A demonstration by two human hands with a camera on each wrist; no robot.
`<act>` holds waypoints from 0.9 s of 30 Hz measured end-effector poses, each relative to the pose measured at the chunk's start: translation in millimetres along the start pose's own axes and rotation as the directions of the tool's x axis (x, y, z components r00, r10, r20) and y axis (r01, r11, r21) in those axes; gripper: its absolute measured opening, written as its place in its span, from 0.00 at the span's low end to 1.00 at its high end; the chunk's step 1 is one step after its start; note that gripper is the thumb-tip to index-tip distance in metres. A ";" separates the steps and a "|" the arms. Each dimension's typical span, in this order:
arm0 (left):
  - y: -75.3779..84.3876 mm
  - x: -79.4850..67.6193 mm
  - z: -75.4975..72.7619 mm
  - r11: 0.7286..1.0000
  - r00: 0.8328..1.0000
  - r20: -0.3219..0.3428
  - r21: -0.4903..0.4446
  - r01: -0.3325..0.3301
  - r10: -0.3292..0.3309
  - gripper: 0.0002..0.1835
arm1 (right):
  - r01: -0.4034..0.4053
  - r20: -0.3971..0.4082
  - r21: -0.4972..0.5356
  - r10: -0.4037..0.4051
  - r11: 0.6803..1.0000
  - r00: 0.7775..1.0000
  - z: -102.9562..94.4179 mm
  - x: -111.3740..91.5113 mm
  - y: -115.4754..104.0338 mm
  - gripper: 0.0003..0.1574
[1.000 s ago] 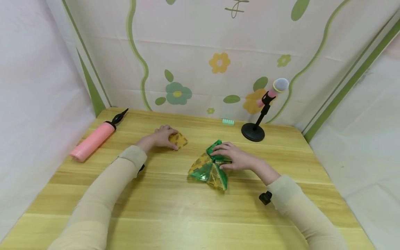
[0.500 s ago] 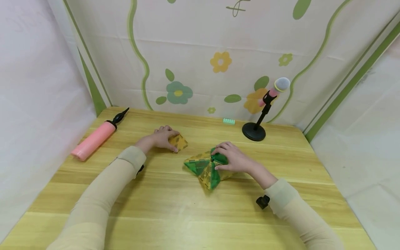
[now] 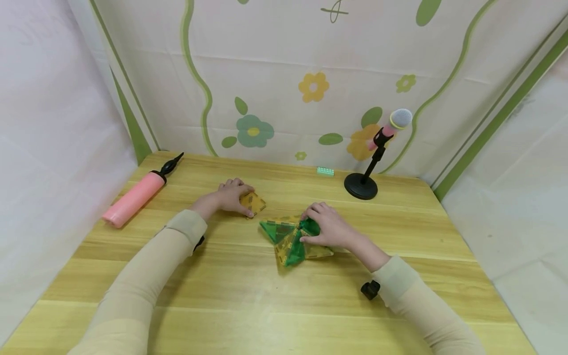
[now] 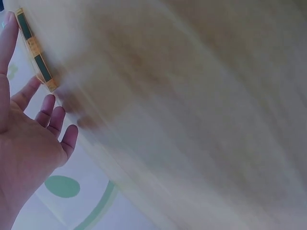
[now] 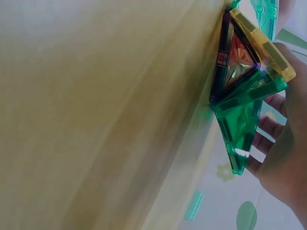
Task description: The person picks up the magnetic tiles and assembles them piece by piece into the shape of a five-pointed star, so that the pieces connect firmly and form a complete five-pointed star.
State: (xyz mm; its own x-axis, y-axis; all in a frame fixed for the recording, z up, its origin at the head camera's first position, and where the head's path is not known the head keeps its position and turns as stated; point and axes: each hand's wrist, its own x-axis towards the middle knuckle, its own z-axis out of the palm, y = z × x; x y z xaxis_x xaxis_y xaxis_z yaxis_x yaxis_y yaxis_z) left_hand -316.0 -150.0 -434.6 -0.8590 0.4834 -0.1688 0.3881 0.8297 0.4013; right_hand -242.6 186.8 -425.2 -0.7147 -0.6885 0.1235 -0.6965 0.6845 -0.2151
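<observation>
In the head view, my left hand (image 3: 230, 197) pinches a flat translucent orange magnetic tile (image 3: 254, 203) by its edges, thumb at the near side. The left wrist view shows the edge of this tile (image 4: 36, 50) between thumb and index finger, low over the table. My right hand (image 3: 329, 227) grips a cluster of green and orange triangular magnetic tiles (image 3: 287, 242) from its right side. These tiles meet at a central point and fan outward, on or just above the table. In the right wrist view, a green triangle (image 5: 240, 117) juts out beside the fingers. The two hands' pieces stand apart.
A pink hand pump (image 3: 136, 197) with a black nozzle lies on the wooden table (image 3: 248, 305) at left. A toy microphone (image 3: 390, 130) on a black stand (image 3: 361, 185) stands at back right. Near the back edge sits a small teal brick (image 3: 325, 171). Printed curtains enclose the table.
The tile cluster has turned and shifted slightly left under my right hand, and an orange tile now shows at its lower right. My left hand and its orange tile have hardly moved.
</observation>
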 end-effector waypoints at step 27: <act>3.9 -5.1 -23.4 0.965 0.976 -0.216 -0.244 -0.095 0.041 0.12 | -0.062 0.042 -0.009 0.063 0.998 0.997 -4.1 7.4 -3.4 0.34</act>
State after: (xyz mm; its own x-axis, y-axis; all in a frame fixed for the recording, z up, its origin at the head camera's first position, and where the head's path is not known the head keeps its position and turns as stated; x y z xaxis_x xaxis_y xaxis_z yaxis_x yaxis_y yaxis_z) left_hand -317.9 -155.8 -411.1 -0.8941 0.4454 0.0460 0.3741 0.6867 0.6233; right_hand -245.8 180.4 -419.5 -0.7535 -0.6538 0.0689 -0.6513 0.7281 -0.2135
